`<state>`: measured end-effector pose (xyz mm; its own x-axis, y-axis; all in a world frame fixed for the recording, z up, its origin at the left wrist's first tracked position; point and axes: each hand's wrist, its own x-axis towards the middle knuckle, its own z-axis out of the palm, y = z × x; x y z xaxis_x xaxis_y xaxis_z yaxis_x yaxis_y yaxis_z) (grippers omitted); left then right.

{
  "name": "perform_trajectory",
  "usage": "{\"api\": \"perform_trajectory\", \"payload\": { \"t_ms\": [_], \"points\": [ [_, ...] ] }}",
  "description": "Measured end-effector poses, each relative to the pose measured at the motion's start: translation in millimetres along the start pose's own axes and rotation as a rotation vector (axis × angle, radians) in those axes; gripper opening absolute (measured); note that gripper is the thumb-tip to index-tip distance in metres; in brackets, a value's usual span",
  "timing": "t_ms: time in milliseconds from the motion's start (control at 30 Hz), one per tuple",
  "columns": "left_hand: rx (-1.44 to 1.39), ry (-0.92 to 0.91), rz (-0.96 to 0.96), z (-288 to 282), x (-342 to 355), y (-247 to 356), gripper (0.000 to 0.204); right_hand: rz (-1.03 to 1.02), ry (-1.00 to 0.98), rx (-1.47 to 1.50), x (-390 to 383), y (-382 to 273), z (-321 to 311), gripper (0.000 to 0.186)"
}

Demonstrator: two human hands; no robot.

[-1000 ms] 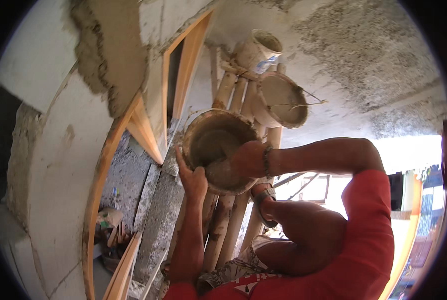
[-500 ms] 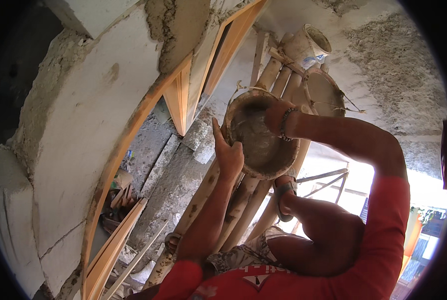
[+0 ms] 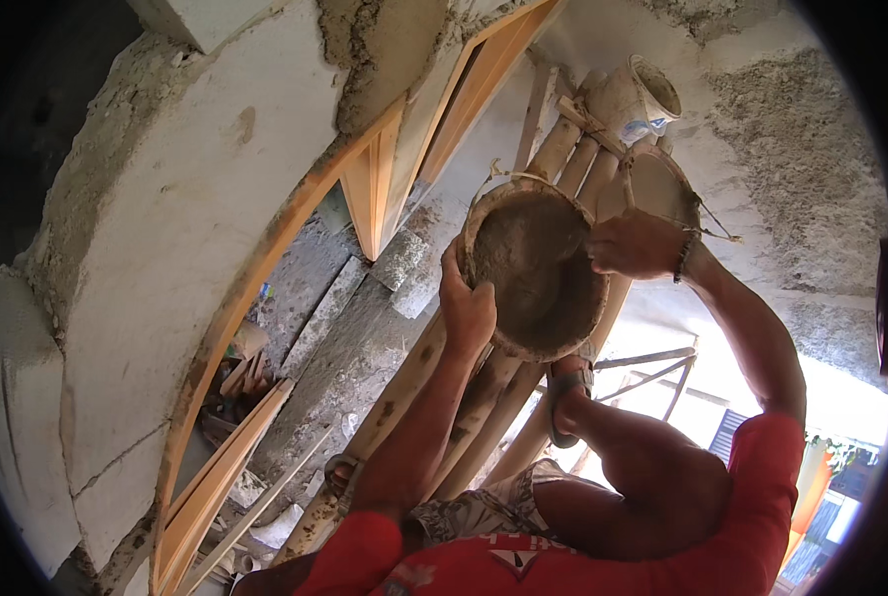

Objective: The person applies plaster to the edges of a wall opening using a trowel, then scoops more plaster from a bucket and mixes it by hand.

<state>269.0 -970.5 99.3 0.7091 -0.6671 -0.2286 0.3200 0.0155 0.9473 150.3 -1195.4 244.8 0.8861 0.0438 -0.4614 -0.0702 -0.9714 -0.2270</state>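
A round mortar pan with a thick, crusted rim is tilted toward me, with wet grey mortar inside. My left hand grips its left rim, the thumb on the near side. At the opposite rim is my right hand, its fingers curled closed; whatever they hold, if anything, is hidden. Just behind that hand stands a second round pan with a rope handle, partly covered by it.
Bamboo poles form the platform under my sandalled feet. A dirty white bucket sits at their far end. On the left runs a plastered wall edged by a curved wooden frame. Rubble and boards lie below.
My right hand has come out of the pan's inside and moved right to its rim, the arm straightening. My left hand keeps its hold on the pan.
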Motion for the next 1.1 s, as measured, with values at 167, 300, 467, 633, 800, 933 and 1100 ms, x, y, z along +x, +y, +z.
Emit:
{"api": "perform_trajectory", "payload": {
  "t_ms": [167, 300, 467, 633, 800, 933, 1100],
  "points": [
    [-0.035, -0.002, -0.021, -1, 1, -2, 0.074, 0.484, -0.122, -0.279, 16, -46, 51, 0.019],
    [-0.104, -0.027, 0.004, 0, 1, -8, 0.073, 0.323, -0.277, -0.187, 6, -76, 56, 0.022],
    [0.021, 0.009, -0.044, 0, -2, -4, 0.069, 0.070, -0.001, -0.244, -13, -58, 9, 0.014],
    [-0.066, -0.016, 0.032, 4, 0, 6, 0.066, 0.442, -0.129, -0.322, 10, -42, 36, 0.020],
    [0.046, 0.058, 0.012, 5, -4, 3, 0.066, 0.289, -0.572, -0.151, 23, -84, 24, 0.022],
    [-0.014, -0.012, -0.005, 5, -1, 8, 0.066, 0.069, -0.375, -0.112, 26, -58, 20, 0.021],
    [0.048, -0.031, -0.029, -7, 4, 0, 0.067, 0.456, -0.031, -0.289, 16, -45, 14, 0.020]
  ]
}}
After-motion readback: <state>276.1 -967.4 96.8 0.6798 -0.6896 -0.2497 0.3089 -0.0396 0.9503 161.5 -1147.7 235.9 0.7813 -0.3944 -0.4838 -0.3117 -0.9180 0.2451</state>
